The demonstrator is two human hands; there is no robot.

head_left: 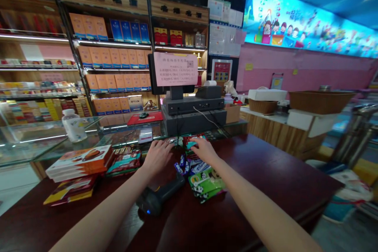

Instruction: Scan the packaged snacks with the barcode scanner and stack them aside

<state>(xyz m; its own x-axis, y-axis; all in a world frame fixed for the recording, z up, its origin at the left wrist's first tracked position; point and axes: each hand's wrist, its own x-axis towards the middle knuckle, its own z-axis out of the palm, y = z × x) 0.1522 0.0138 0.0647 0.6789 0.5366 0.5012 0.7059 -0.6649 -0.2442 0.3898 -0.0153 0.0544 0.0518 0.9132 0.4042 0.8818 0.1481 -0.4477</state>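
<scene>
Left hand (157, 156) reached palm down over the dark red wooden counter (274, 169), its fingers loosely spread and touching a crinkly clear packet (172, 141). Whether it had hold of that packet could not be told. Right hand (204, 151) lay just beside it, fingers curved over a red and teal snack packet (192, 143) at the top of a loose heap; its grip could not be told either. The heap ran toward the person, with small blue-and-white sticks (185, 166) and green panda-printed packets (206, 185) below the right wrist. A black handheld barcode scanner (158, 197) lay on the counter just beside the left forearm. Left of the hands sat a stack of boxed snacks (79, 162) and a red-and-green packet (124, 162), near a plastic bottle (73, 126) standing on a glass display case (38, 141). Ahead stood a till terminal (193, 106), with a pink notice (175, 69) on its screen's back and a receipt printer (208, 92) beside it. Shelves of orange cartons (113, 67) rose behind.
</scene>
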